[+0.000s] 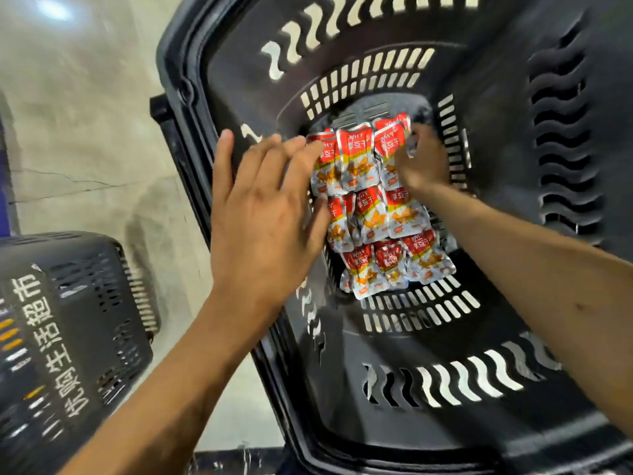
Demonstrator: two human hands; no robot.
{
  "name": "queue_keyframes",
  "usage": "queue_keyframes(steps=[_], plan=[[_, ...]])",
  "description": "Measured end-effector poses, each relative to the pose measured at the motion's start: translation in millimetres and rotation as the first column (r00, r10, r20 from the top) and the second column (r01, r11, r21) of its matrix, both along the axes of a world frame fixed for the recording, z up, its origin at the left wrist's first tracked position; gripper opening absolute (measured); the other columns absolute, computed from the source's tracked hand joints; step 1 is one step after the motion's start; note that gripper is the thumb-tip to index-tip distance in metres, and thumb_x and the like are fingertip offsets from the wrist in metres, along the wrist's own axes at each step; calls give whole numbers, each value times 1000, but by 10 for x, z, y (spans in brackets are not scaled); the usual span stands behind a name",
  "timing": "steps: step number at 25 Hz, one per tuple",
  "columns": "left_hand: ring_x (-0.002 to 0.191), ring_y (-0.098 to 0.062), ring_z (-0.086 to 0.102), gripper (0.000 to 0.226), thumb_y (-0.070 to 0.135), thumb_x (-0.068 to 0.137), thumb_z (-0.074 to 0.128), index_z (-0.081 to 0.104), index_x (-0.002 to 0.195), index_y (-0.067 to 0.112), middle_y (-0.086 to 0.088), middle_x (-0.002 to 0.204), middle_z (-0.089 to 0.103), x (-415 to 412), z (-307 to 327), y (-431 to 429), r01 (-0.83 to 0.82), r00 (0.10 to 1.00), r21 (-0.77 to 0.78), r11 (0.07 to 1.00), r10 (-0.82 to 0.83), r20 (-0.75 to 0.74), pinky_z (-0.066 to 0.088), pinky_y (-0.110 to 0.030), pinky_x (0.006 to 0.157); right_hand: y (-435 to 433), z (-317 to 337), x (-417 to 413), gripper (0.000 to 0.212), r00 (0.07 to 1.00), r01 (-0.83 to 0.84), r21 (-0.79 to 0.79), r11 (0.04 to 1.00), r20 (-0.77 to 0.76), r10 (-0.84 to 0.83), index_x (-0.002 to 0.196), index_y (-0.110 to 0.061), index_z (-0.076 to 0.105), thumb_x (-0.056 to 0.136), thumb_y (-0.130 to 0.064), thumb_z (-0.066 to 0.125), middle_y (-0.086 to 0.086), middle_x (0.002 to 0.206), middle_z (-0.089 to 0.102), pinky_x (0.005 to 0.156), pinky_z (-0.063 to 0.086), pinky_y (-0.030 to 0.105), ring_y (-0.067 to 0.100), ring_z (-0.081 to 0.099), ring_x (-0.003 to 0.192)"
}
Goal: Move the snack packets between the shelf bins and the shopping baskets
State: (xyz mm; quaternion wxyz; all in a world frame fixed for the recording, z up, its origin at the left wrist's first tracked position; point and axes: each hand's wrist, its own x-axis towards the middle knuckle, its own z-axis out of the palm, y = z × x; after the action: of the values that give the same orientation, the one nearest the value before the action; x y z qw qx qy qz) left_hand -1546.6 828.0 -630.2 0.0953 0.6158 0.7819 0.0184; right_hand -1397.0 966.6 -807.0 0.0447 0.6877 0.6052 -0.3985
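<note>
While they lie in rows at the bottom of the basket, the small red and silver foil snack packets fill the centre of the frame, some overlapping their neighbours. They rest on the slotted floor of a large black plastic shopping basket, whose walls with wavy slits rise around them and take up most of the right side of the frame.

At the upper right corner of the packet pile, the right hand reaches deep into the basket. Its fingers are curled and its grip is closed on the top right packets, and something silver shows between the fingers. The right forearm runs from this hand down to the right edge of the frame.

On the left side of the pile, the left hand is open and flat, the fingers apart and stretched toward the upper right. Its fingertips are over the left packets of the top row, and it grips nothing. I cannot tell if the palm touches the packets under it. The left forearm goes down to the lower left of the frame.

A second black plastic basket with white printed characters on its side stands in the lower left of the frame, apart from the first one. Both baskets are on a pale grey concrete floor, which has thin cracks at the left.
</note>
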Motion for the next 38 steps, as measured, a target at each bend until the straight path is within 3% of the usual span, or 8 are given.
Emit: queue_keyframes(steps=[6, 11, 14, 23, 25, 31, 36, 38], plan=[[112, -26, 57, 37, 25, 87, 51, 62, 119, 11, -8, 118, 65, -16, 496, -22, -71, 957, 79, 994, 46, 286, 33, -35, 106, -680, 1789, 79, 42, 953, -93, 14, 996, -289, 93, 136, -10, 43, 96, -20, 48, 7, 131, 55, 102, 41, 33, 22, 54, 117], [122, -25, 52, 44, 31, 94, 52, 48, 137, 21, -4, 134, 56, 222, 1758, -365, -226, 864, -256, 940, 315, 392, 40, -33, 99, -1191, 3458, 498, 45, 940, -185, 42, 982, -283, 189, 136, -8, 44, 94, -22, 53, 8, 129, 57, 95, 41, 31, 26, 55, 115], [112, -23, 60, 42, 33, 93, 55, 51, 134, 23, -1, 126, 62, 521, 2497, -961, -297, 752, -294, 908, 412, 515, 49, -36, 93, -1666, 4423, 909, 40, 899, -184, 59, 981, -394, 192, 133, -12, 47, 94, -19, 53, 2, 122, 59, 96, 44, 31, 20, 57, 113], [113, -14, 58, 38, 24, 92, 57, 53, 130, 20, 8, 121, 59, 1353, 3837, -2553, -434, 467, -290, 853, 489, 737, 39, -22, 94, -2967, 5624, 1981, 40, 883, -169, 181, 969, -409, 230, 131, -17, 48, 92, -23, 56, -8, 115, 59, 86, 46, 15, 14, 61, 103], [107, -12, 59, 34, 19, 93, 58, 54, 126, 18, 5, 118, 61, 1347, 3925, -2563, -380, 471, -290, 879, 453, 757, 41, -22, 93, -3129, 5714, 2041, 38, 907, -89, 198, 976, -388, 161, 129, -14, 50, 92, -19, 57, -7, 110, 60, 80, 42, 6, 14, 61, 100], [99, -11, 60, 32, 18, 93, 58, 56, 124, 13, 2, 109, 63, 1397, 4138, -2382, 120, 606, -188, 975, 78, 791, 41, -15, 82, -4159, 5930, 2127, 36, 890, 391, 327, 860, -372, -263, 127, -12, 51, 93, -20, 56, -4, 109, 60, 83, 51, 35, 21, 63, 95], [97, -21, 62, 26, 9, 91, 59, 59, 116, 4, -4, 102, 63, 1867, 4298, -2541, 450, 527, -108, 886, -166, 834, 41, -2, 75, -5425, 6120, 2199, 38, 646, 756, 190, 626, -364, -670, 130, -19, 47, 94, -24, 54, -1, 115, 59, 85, 51, 33, 15, 62, 89], [98, -18, 61, 25, 11, 92, 58, 58, 116, 6, -3, 103, 62, 2225, 4331, -2751, 606, 481, -133, 784, -228, 846, 41, -4, 75, -5969, 6191, 2227, 36, 553, 833, 203, 514, -337, -762, 129, -20, 47, 94, -22, 54, -4, 115, 59, 80, 49, 21, 6, 60, 85]])
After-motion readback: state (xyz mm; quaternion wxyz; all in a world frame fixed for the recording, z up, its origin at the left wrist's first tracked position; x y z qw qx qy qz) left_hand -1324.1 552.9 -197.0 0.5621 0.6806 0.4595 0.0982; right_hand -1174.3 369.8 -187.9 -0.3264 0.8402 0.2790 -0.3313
